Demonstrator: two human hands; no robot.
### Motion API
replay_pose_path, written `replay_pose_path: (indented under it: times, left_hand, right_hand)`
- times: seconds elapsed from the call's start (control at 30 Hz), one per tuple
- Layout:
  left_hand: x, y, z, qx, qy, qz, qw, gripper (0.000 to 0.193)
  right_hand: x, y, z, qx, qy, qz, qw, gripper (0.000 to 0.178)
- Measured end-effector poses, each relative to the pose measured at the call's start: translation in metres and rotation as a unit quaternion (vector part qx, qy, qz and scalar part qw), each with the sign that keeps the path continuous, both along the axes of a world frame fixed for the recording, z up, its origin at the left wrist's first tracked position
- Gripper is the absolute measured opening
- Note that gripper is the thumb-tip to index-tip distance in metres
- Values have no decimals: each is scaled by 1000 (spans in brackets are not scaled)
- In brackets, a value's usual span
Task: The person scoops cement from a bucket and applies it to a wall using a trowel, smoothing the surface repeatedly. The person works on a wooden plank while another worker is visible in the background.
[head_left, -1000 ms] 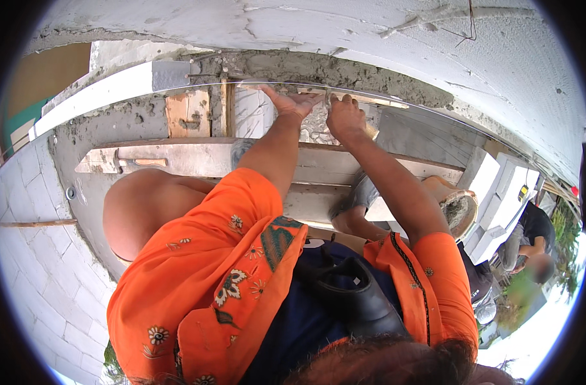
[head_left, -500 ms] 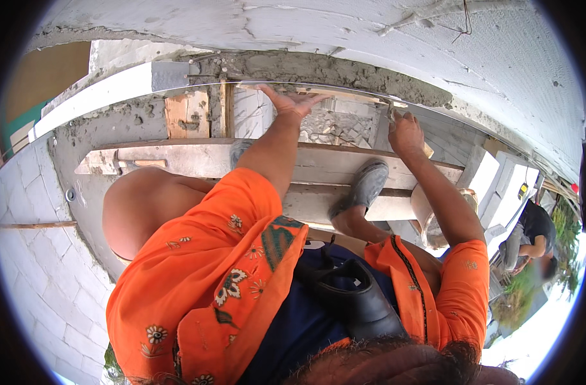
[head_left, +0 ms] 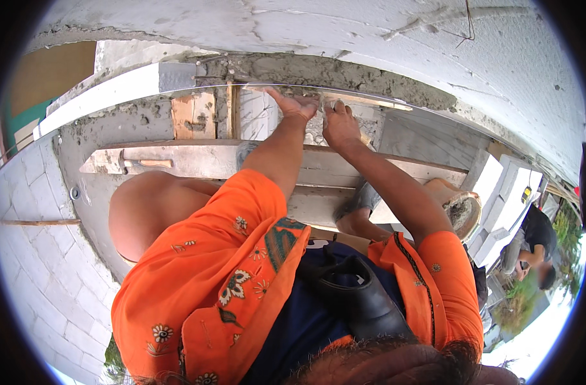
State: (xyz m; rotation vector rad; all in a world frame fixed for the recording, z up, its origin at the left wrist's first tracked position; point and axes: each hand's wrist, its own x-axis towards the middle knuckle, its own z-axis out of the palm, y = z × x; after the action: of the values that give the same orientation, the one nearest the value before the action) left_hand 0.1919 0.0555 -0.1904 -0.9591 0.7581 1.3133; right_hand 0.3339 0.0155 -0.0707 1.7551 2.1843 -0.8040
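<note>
My left hand [head_left: 294, 106] is open, palm up, with its fingers spread beneath a taut pale string [head_left: 363, 92] that runs along the wall. Close to its right, my right hand [head_left: 341, 123] is closed around what looks like a trowel; the wooden handle end [head_left: 367, 138] shows below the fist. Its blade, toward my left palm, is mostly hidden. Above both hands lies a rough band of grey mortar [head_left: 299, 67] at the foot of the white wall. Under the hands is a gap with rubble.
Wooden planks [head_left: 196, 154] run crosswise below my arms; a wooden-handled tool [head_left: 148, 162] lies on their left end. A mortar-smeared bucket [head_left: 463, 208] stands at right by white blocks [head_left: 508, 192]. Farther right, another person [head_left: 535, 237] bends over. A white block [head_left: 132, 90] sits at upper left.
My right hand has moved left with the trowel, up beside my left hand. My left hand stays near the same spot with its fingers open. More of the bucket's mouth shows.
</note>
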Motion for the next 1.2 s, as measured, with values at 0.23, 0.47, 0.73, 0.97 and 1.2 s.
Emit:
replay_pose_path:
  times: [0.23, 0.47, 0.73, 0.97, 1.2]
  left_hand:
    - [-4, -7, -13, 72, 66, -23, 995, 154]
    - [0, 1, 33, 35, -35, 8, 999, 159]
    - [4, 7, 48, -14, -47, 18, 999, 160]
    - [10, 12, 60, -11, -46, 9, 999, 160]
    - [15, 9, 46, -4, -34, 9, 999, 166]
  right_hand:
    - [-31, 25, 11, -94, -33, -29, 995, 51]
    - [49, 26, 16, -70, -90, -56, 992, 46]
    - [180, 23, 37, -20, -132, -73, 988, 45]
    - [271, 8, 166, 3, -142, -159, 977, 44]
    - [338, -155, 311, 45, -207, -365, 906, 45]
